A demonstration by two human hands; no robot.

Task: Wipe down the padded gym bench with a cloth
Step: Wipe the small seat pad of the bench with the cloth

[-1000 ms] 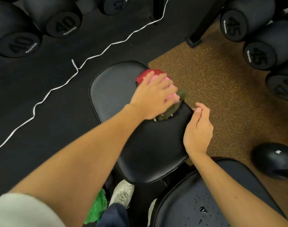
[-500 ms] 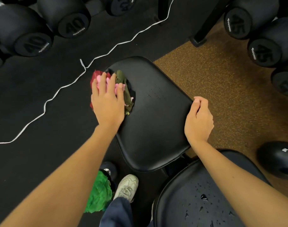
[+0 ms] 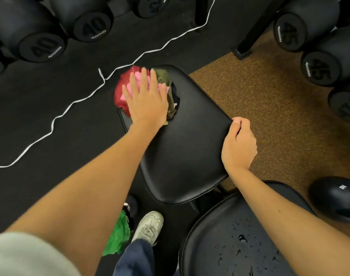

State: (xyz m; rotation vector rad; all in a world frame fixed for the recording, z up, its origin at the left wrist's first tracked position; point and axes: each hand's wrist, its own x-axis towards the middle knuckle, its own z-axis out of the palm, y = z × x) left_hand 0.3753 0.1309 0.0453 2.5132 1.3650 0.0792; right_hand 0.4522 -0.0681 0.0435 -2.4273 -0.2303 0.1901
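At the far left corner of the seat pad (image 3: 190,140), the left hand (image 3: 148,100) lies flat with fingers straight and slightly spread, pressing the cloth (image 3: 124,90) onto the vinyl. The cloth is a bunched wad of red, pink and olive folds, and part of it overhangs the pad edge toward the floor. The right hand (image 3: 239,144) grips the pad's right edge, thumb on top and fingers curled around the side, steadying it. The cloth looks soft, light and limp: it should be driven by palm pressure from above, not pinched, since loose folds may trail or slip off the edge. The pad appears smooth, firm and cushioned, so the cloth should glide with little drag. The edge is the natural place to hold the pad. A second pad (image 3: 240,236) nearer the person carries water droplets and probably remains to be wiped.
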